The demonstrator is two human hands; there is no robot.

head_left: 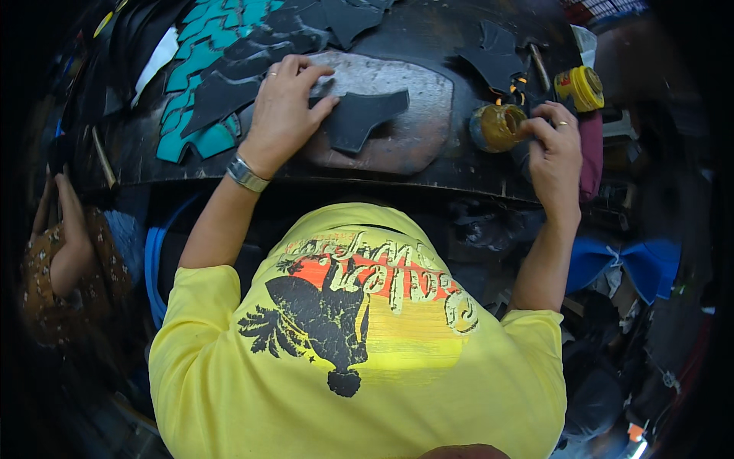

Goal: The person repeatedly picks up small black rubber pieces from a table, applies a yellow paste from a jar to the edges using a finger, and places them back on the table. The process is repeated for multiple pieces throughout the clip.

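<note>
My left hand [284, 111] lies flat, fingers spread, pressing a dark cut piece of material [359, 116] onto a grey stone slab [417, 103] on the black workbench [428, 34]. It wears a ring and a metal wristwatch [246, 174]. My right hand [554, 141] is closed at the rim of a small open jar of amber glue [497, 126], gripping something thin that I cannot make out. A yellow lid [582, 86] lies just beyond that hand.
Stacks of teal and black cut pieces [200, 73] cover the bench's far left. More black pieces [493, 61] lie near the jar. Another person in a patterned brown top [61, 268] sits at the left. Blue fabric [642, 264] hangs at the right.
</note>
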